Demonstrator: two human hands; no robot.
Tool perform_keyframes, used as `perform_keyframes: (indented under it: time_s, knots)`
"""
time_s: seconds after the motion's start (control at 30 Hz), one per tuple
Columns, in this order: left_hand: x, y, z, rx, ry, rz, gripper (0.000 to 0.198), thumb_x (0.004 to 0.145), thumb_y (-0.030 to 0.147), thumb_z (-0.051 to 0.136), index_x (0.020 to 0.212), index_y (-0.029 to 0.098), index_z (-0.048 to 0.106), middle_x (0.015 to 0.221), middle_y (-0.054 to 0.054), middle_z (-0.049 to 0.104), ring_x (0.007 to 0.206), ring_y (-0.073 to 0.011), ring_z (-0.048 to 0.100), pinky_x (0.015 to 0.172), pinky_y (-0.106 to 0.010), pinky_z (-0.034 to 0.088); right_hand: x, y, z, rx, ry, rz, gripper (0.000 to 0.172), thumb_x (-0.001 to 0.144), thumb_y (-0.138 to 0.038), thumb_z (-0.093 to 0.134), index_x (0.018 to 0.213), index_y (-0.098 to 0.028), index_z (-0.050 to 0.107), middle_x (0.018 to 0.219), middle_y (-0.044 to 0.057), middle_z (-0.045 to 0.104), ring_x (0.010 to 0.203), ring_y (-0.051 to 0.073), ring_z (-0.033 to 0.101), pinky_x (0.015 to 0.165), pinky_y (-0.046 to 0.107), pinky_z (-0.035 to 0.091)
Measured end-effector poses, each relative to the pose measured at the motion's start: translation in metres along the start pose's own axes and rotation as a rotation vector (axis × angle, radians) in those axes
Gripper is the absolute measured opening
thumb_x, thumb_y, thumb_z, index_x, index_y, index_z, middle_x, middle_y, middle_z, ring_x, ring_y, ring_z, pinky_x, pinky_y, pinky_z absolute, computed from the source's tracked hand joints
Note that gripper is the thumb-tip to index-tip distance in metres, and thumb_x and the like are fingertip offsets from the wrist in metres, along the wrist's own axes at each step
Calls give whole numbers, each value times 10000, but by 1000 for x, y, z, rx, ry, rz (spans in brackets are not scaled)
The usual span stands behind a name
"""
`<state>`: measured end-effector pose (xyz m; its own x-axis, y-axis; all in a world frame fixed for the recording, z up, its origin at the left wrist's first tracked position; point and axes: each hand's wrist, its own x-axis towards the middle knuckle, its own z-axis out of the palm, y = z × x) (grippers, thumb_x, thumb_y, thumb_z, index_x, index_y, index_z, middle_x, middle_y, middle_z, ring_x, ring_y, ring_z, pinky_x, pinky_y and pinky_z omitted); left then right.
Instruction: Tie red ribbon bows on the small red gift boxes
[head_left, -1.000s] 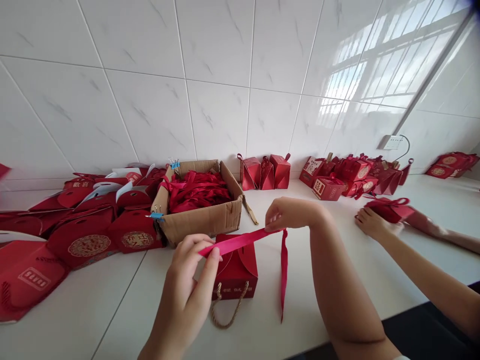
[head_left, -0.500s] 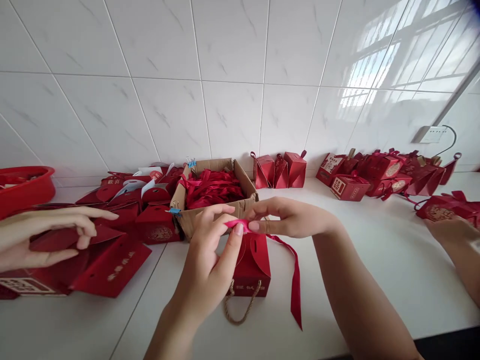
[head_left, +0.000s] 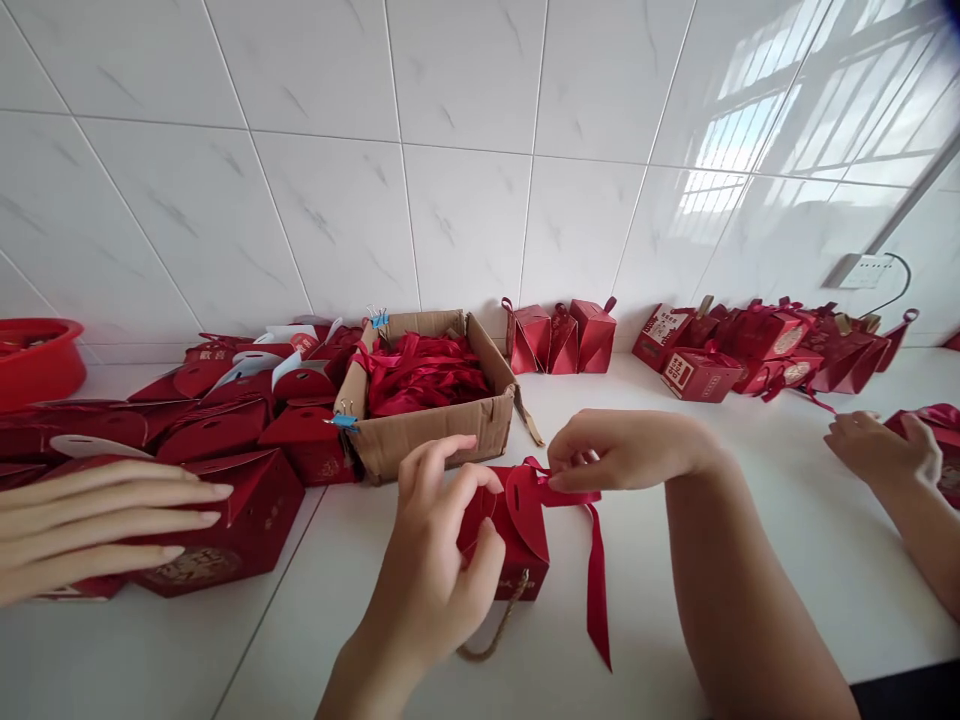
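A small red gift box (head_left: 529, 520) stands on the white counter with a twisted cord handle (head_left: 495, 640) hanging at its front. My left hand (head_left: 442, 550) is at the box's left side, thumb and fingers curved and apart, with nothing between them. To the right of the box top, my right hand (head_left: 626, 450) pinches a red ribbon (head_left: 598, 590). One tail of that ribbon hangs down to the counter. Part of the box is hidden behind my left hand.
A cardboard box (head_left: 420, 440) of red ribbons sits behind. Folded red boxes (head_left: 247, 440) crowd the left, under a co-worker's hand (head_left: 112, 520). Finished-looking red boxes (head_left: 772, 350) line the right. Another person's hand (head_left: 889, 455) is near a box at far right.
My hands have moved apart; the left let go of the ribbon and the right drew it rightward. At left, the co-worker's box flap was brought down. The hand at far right shifted off its box.
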<state>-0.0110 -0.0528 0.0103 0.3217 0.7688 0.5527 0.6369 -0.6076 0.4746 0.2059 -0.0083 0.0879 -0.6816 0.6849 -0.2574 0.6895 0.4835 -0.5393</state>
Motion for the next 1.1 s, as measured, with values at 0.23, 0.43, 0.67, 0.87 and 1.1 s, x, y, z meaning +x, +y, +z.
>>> perform_keyframes:
  time_s: [0.23,0.43,0.67,0.87,1.1]
  knots:
    - [2,-7,13,109,-63,3,163,837,194,498,988,227,551,1306,-105,404,1273,-313,303,1009,-534,371,20,5,0,184,-131,76,313,763,-207,506,516,-185,316,532,-62,237,498,75,217,468,264,191]
    - [2,-8,14,129,-66,7,164,849,205,495,996,222,566,1321,-104,402,1276,-313,299,1014,-537,371,27,5,2,278,-142,72,332,744,-219,529,480,-183,332,505,-70,215,484,70,191,464,271,166]
    - [2,-7,16,83,-76,3,188,873,176,462,997,237,590,1314,-89,435,1275,-308,326,991,-535,406,29,8,4,220,-121,72,313,738,-180,500,498,-189,300,509,-73,211,476,66,183,449,264,153]
    - [1,-7,20,36,-77,-3,204,909,203,432,994,235,615,1282,-91,466,1265,-298,345,996,-523,411,33,7,7,162,-78,37,317,762,-200,495,510,-187,302,504,-75,228,471,65,207,441,251,180]
    - [3,-7,24,-7,-90,-27,193,920,179,394,919,202,585,1236,-96,502,1235,-271,377,998,-487,411,34,7,9,39,-28,-6,248,810,-309,529,618,-155,566,574,-39,460,528,82,379,496,236,297]
